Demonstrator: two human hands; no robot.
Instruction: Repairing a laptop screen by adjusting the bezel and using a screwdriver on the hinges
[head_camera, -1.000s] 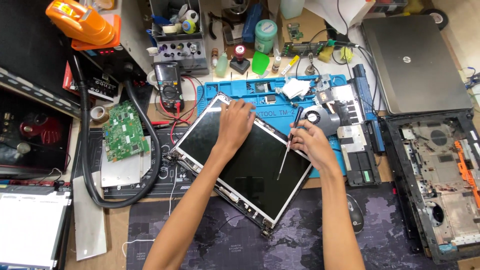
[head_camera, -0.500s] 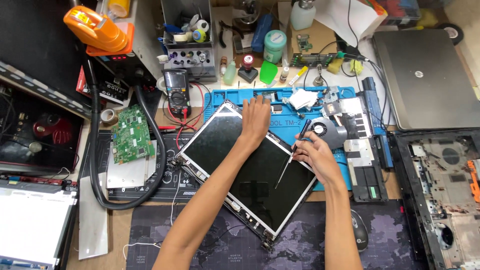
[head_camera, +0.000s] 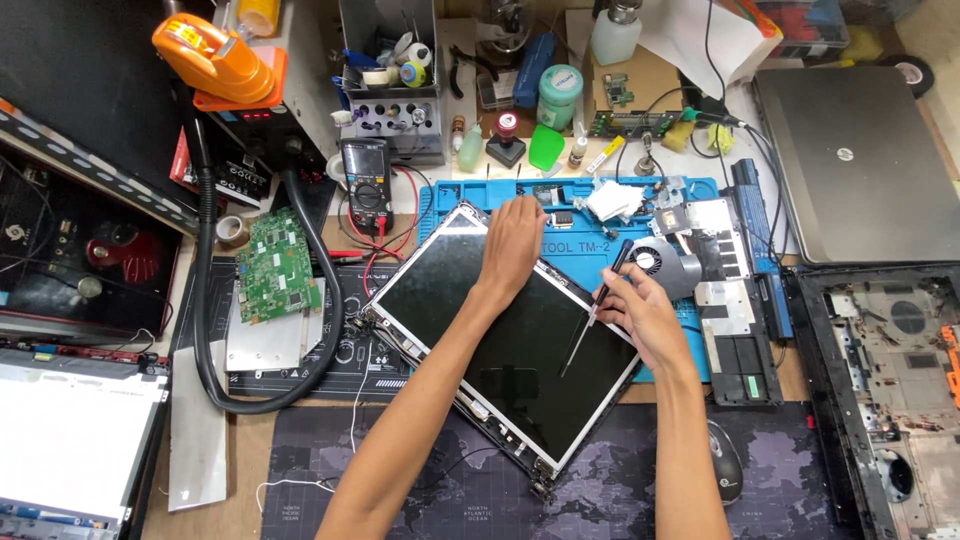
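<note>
The left hand (head_camera: 512, 240) has slid up the laptop screen panel (head_camera: 500, 340) and now presses flat, fingers spread, on its far edge beside the blue mat (head_camera: 580, 200). The right hand (head_camera: 640, 315) stays closed around a screwdriver (head_camera: 597, 305), tip on the glass, mid-worktop.

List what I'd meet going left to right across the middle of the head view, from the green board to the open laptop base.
Green circuit board → black hose → laptop screen panel → left hand flat on the panel → screwdriver → right hand holding it → cooling fan → opened laptop base.
</note>
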